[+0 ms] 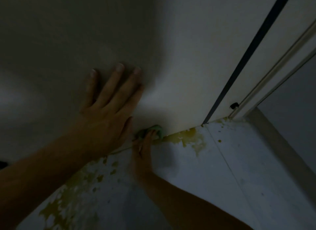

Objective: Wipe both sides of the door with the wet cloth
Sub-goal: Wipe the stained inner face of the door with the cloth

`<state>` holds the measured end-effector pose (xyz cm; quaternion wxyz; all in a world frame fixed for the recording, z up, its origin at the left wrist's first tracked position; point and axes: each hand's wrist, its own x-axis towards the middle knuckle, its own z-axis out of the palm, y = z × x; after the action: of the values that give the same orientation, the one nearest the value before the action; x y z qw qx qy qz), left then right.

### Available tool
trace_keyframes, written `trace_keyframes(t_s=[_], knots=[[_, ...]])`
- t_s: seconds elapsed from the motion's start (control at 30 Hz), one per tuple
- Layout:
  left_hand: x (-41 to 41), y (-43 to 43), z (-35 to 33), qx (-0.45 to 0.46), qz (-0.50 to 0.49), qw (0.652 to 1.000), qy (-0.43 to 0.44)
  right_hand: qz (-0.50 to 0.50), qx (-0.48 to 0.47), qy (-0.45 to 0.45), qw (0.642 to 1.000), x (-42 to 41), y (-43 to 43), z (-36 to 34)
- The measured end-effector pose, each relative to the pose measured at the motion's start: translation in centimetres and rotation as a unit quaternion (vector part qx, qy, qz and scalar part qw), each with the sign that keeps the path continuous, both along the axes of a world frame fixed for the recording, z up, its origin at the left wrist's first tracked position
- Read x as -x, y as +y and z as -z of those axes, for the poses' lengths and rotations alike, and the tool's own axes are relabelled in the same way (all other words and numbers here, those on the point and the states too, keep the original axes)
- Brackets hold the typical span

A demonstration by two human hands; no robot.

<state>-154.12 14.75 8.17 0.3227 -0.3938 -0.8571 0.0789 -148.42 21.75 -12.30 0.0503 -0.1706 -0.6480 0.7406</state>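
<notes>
Along the bottom edge of the door (179,67), where its pale face meets the floor (256,161), one small green cloth (156,132) is pressed against the panel by the right hand (142,154). That hand's grip is closed on the cloth, fingertips curled over the bunched fabric (only a little of it shows past the fingers). The cloth is wadded, so its long axis cannot be told. The left hand (109,110) lies flat on the door above and to the left of the cloth, its grip wide and holding nothing, fingers spread and pointing up the panel. Two bare forearms enter from the lower edge of the view, one for each hand. The door's bottom edge runs from lower left up to the right, ending at a corner where one dark strip (248,55) climbs the door's side edge. Just right of it stands the pale door frame (280,72). Yellowish stains lie on the floor in two main patches: one (189,139) touching the door's edge just right of the cloth, another (73,195) spattered below the left forearm. The scene is dim.
</notes>
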Motion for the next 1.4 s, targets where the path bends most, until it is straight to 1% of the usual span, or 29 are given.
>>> trace_keyframes(t_s=[0.03,0.13,0.17,0.2,0.27,0.33,0.37,0.4,0.47,0.53,0.57,0.63,0.7,0.8,0.93,1.03,1.13,1.2,1.27,1.33,1.4], knots=[[0.2,-0.1,0.0,-0.002,0.005,1.0,0.002,0.027,0.053,-0.003,0.998,0.5,0.9,-0.5],[0.3,-0.2,0.1,-0.001,0.009,1.0,0.008,0.191,0.099,-0.051,0.975,3.2,6.3,-1.5],[0.3,-0.2,0.2,0.004,0.006,1.0,0.01,0.213,0.115,-0.048,0.969,3.6,7.2,-1.8],[0.2,-0.2,0.2,0.009,0.004,1.0,0.008,0.21,0.094,-0.048,0.972,3.5,7.2,-1.9],[0.3,-0.2,0.2,0.017,0.005,1.0,0.003,0.15,0.089,-0.037,0.984,2.1,4.7,-2.3],[0.5,-0.4,0.0,0.02,0.005,1.0,0.007,0.085,0.073,-0.053,0.992,0.7,1.2,-2.2],[0.6,-0.5,-0.1,0.02,0.008,1.0,0.007,0.082,0.075,-0.053,0.992,0.7,0.4,-2.2],[0.7,-0.5,-0.1,0.018,0.01,1.0,0.006,0.1,0.088,-0.056,0.99,1.3,0.5,-2.3],[0.8,-0.6,-0.2,0.016,0.016,1.0,-0.003,0.187,0.119,-0.077,0.972,3.3,3.1,-2.6],[0.8,-0.5,-0.2,0.012,0.018,1.0,-0.004,0.291,0.177,-0.101,0.935,5.2,6.6,-2.6],[0.7,-0.4,-0.1,0.01,0.017,1.0,-0.004,0.328,0.202,-0.118,0.915,5.7,7.9,-2.8],[0.6,-0.2,0.0,0.003,0.012,1.0,-0.01,0.367,0.219,-0.137,0.894,5.5,9.6,-3.7],[0.4,0.1,0.1,-0.009,0.004,1.0,-0.016,0.386,0.229,-0.108,0.887,5.5,10.5,-4.9],[0.2,0.3,0.0,-0.012,0.003,1.0,-0.022,0.384,0.213,-0.075,0.895,5.7,11.6,-6.3],[-0.5,0.6,0.1,-0.017,-0.003,0.999,-0.049,0.352,0.207,-0.067,0.91,4.9,12.5,-8.4],[-1.6,1.0,-0.6,-0.021,-0.014,0.995,-0.095,0.329,0.226,-0.063,0.915,4.1,13.1,-11.5],[-3.5,1.6,-2.5,-0.028,-0.031,0.985,-0.168,0.279,0.262,-0.056,0.922,2.5,14.0,-15.9],[-4.9,2.0,-4.7,-0.049,-0.044,0.971,-0.231,0.247,0.275,-0.059,0.927,0.4,14.7,-19.5],[-6.3,2.5,-8.0,-0.084,-0.05,0.95,-0.298,0.206,0.278,-0.061,0.936,-2.3,15.3,-23.9],[-7.7,3.0,-12.3,-0.125,-0.052,0.924,-0.357,0.168,0.278,-0.057,0.944,-4.9,15.8,-28.9],[-8.8,3.5,-17.6,-0.17,-0.057,0.894,-0.411,0.157,0.27,-0.064,0.948,-7.1,16.6,-34.7]])
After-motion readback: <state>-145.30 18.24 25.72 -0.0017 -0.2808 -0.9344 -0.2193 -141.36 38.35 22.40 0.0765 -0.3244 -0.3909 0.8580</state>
